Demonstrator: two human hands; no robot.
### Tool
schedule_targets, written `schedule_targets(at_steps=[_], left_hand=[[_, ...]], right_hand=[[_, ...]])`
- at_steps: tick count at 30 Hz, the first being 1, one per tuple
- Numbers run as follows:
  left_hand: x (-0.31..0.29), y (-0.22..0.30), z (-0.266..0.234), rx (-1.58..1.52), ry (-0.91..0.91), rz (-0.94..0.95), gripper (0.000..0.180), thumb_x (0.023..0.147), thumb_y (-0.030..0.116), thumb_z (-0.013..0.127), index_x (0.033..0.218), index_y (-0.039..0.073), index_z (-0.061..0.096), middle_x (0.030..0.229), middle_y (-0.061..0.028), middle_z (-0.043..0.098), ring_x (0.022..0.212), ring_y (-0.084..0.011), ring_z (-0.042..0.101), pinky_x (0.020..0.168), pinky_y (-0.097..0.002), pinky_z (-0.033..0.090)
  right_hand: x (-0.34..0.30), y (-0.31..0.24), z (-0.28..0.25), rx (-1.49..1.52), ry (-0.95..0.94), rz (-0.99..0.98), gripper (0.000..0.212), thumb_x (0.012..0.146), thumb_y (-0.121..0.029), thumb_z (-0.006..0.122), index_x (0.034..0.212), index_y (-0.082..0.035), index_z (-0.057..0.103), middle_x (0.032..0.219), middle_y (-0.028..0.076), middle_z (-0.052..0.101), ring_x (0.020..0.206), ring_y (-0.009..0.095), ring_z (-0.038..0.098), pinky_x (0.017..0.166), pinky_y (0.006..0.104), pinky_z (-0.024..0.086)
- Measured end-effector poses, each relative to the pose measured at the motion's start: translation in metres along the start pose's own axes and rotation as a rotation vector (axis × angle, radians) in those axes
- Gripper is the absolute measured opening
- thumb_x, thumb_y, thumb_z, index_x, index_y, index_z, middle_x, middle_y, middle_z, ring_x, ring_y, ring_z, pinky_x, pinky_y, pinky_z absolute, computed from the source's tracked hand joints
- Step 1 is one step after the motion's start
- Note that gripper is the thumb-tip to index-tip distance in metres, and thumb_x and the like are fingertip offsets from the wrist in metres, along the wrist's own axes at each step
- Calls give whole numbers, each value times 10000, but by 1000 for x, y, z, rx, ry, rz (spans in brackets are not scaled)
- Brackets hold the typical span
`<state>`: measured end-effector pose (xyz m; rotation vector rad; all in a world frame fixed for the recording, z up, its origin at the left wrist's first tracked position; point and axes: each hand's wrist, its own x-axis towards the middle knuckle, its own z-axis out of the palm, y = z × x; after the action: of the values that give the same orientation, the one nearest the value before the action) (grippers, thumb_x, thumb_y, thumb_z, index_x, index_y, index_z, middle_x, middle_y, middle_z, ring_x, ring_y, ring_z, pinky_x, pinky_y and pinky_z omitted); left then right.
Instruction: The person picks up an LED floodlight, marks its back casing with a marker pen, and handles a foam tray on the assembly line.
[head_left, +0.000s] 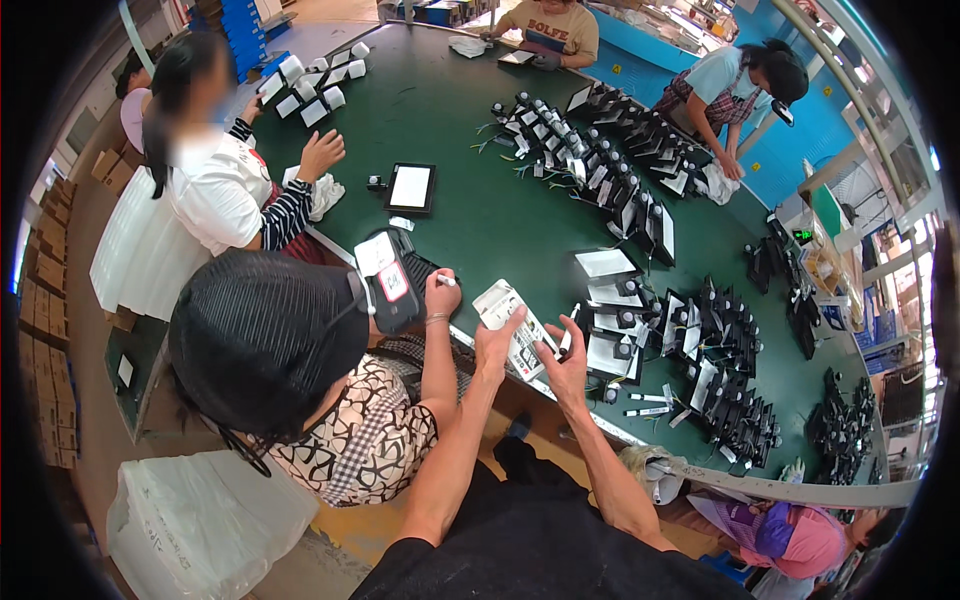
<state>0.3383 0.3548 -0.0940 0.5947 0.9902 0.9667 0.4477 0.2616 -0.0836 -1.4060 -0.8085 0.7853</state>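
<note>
My left hand (494,345) grips the upper left edge of a long white box with dark print (521,350), held tilted over the front edge of the table. In the fingers of my right hand (568,368) is a slim white marker pen (569,335). The right thumb lies close against the box's right edge; whether it presses on it I cannot tell. Just right of my hands, black-framed lamps with pale panels (609,352) lie in rows. Several white pens or tubes (650,405) lie beside them.
The green table (470,160) holds more rows of lamps (570,150). A black-capped co-worker (270,340) sits close at my left, a white pen in one hand, near a dark grey case (400,305). Other people work around the table. A single panel lamp (411,188) lies farther off.
</note>
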Motion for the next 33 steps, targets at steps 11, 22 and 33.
schedule_targets(at_steps=[11,22,33], left_hand=[[11,-12,-21,149,101,-82,582,1001,541,535,1139,-9,662,899,-65,713,748,-127,659,605,-269,513],[-4,11,-27,-162,-237,-175,1138,792,950,145,1252,-4,562,722,-37,636,539,-115,556,343,-226,321],[-30,-58,-62,-13,9,-289,1001,896,850,226,1163,-63,539,719,-143,644,480,-168,544,348,-249,329]], right_hand=[[-3,-2,-1,-40,77,-43,657,874,-29,737,1444,-50,410,1221,143,641,880,119,659,713,230,556],[-6,-4,-7,-30,115,-45,657,877,-61,749,1443,-36,417,1216,149,649,869,111,648,700,233,530],[17,19,-12,-166,148,-53,679,877,-166,763,1442,-31,410,1271,176,617,951,174,648,772,298,538]])
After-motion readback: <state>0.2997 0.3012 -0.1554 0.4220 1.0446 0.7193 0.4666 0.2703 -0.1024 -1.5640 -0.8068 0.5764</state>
